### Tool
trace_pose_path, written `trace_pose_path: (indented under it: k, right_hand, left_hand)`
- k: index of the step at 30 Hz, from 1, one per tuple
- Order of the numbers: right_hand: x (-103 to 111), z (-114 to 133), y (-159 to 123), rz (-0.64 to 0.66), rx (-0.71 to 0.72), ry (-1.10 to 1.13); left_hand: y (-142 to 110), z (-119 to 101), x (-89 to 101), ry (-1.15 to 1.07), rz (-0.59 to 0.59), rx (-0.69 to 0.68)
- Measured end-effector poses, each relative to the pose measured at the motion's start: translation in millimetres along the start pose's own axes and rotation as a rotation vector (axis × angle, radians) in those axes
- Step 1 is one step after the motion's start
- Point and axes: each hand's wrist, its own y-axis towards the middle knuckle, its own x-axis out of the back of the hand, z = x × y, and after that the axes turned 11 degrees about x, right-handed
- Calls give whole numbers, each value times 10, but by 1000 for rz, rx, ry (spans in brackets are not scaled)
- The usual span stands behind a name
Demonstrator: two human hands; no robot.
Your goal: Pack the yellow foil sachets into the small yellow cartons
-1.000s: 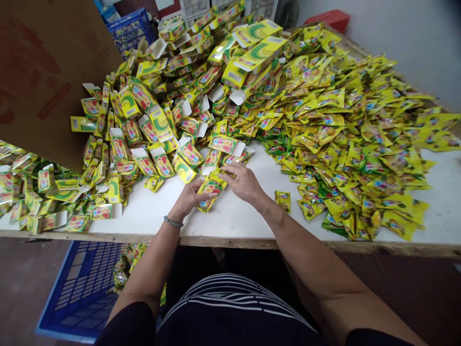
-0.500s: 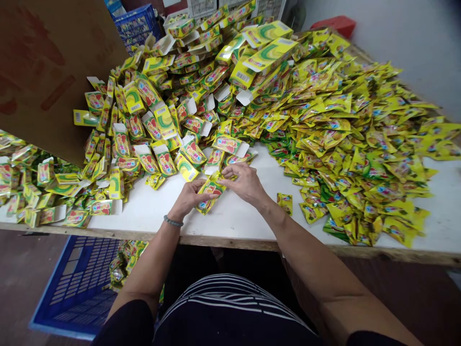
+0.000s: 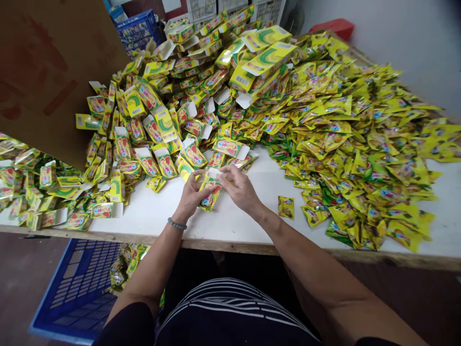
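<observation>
A small yellow-green printed box (image 3: 211, 190) is tilted above the white tabletop in front of me. My left hand (image 3: 193, 194) grips its left side, thumb across the printed face. My right hand (image 3: 237, 185) is at the upper end, fingers pinched at the white end flap (image 3: 213, 173). Whether anything lies inside the box is hidden. Just beyond my hands, more such boxes (image 3: 164, 162) lie heaped, many with white flaps raised. A single yellow sachet (image 3: 285, 207) lies flat to the right of my right hand.
A large heap of yellow sachets (image 3: 345, 139) covers the table's right side. On the left a brown cardboard carton (image 3: 54, 72) leans over the boxes. Below the wooden table edge (image 3: 230, 246) stands a blue crate (image 3: 77, 288) with packets in it. More crates (image 3: 139, 31) stand behind.
The yellow sachet end that showed at the box's opening is out of sight, and the white flap now shows there. My right fingers have moved slightly left onto the flap.
</observation>
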Motion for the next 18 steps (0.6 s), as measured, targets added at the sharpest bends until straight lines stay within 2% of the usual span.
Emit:
trace_pose_path:
  k: [2, 3, 6, 10, 15, 18]
  right_hand:
    - [-7, -30, 8, -115, 35, -21]
    - [-19, -45, 11, -115, 42, -7]
    - [-79, -63, 5, 30, 14, 106]
    - [-125, -42, -21, 170, -47, 123]
    - [-87, -42, -20, 129, -99, 294]
    - [-58, -37, -15, 117, -42, 194]
  left_hand:
    - [-1, -15, -6, -31, -77, -71]
    - [-3, -19, -1, -36, -99, -96]
    - [-19, -21, 32, -28, -83, -111]
    - [-52, -28, 62, -13, -9, -35]
    - [-45, -35, 44, -44, 25, -27]
    - [-34, -29, 49, -67, -27, -43]
